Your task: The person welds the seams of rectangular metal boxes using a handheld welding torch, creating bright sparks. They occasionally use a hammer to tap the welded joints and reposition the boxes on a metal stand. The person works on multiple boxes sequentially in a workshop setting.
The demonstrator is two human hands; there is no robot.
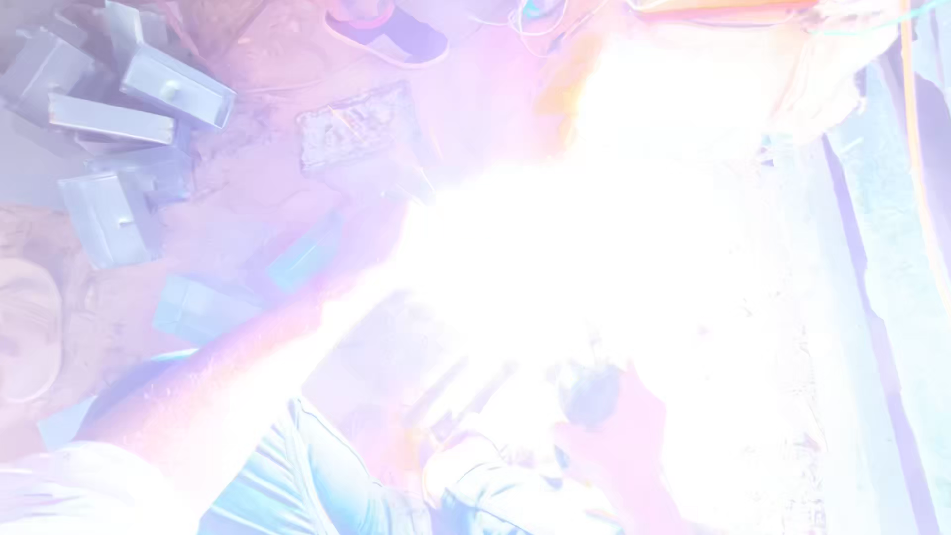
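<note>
A white glare [614,248] fills the middle of the view and washes out most detail. My left forearm [228,376] reaches from the lower left into the glare, which hides the hand. My right hand [619,446] shows as a faint pink shape at the lower centre, right beside a dark rounded object [589,396]. Its fingers are too washed out to read. A thin rod-like piece [466,391] slants just left of it. My jeans-clad knee [327,485] is at the bottom.
Several grey metal boxes [149,99] lie piled at the upper left on reddish dirt. A flat rusty plate [357,124] lies beyond them. Another person's shoe [391,30] is at the top. An orange cable [916,149] runs down the right side.
</note>
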